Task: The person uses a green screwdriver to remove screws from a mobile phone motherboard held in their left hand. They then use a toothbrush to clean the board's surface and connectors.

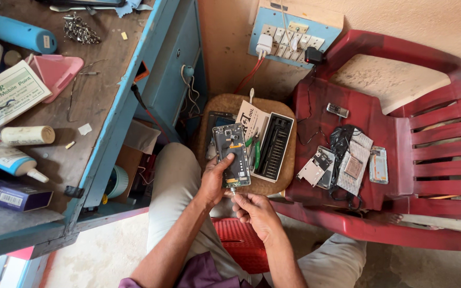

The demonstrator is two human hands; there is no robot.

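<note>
Here, opened phone under work on wicker stool.
I see left hand (213,184) clamped on opened phone (231,154); right hand (254,210) pinches a small tool (234,190) at its bottom edge, beside screwdriver kit (273,145).

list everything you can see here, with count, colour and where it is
opened phone: 1, dark, back cover off, held over the round stool
round stool: 1, brown, between workbench and chair
screwdriver bit case: 1, black, open on the stool
plastic chair: 1, red, at right
phone parts: several, grey and silver, on the chair seat
small keypad phone: 1, silver, chair seat near the back
switchboard: 1, blue with white sockets, on the wall
workbench: 1, blue edge, brown top, at left
glue tube: 1, white, on the workbench
pink tray: 1, on the workbench
left hand: 1, grips the phone's lower edge
right hand: 1, fingers at the phone's bottom end
</note>
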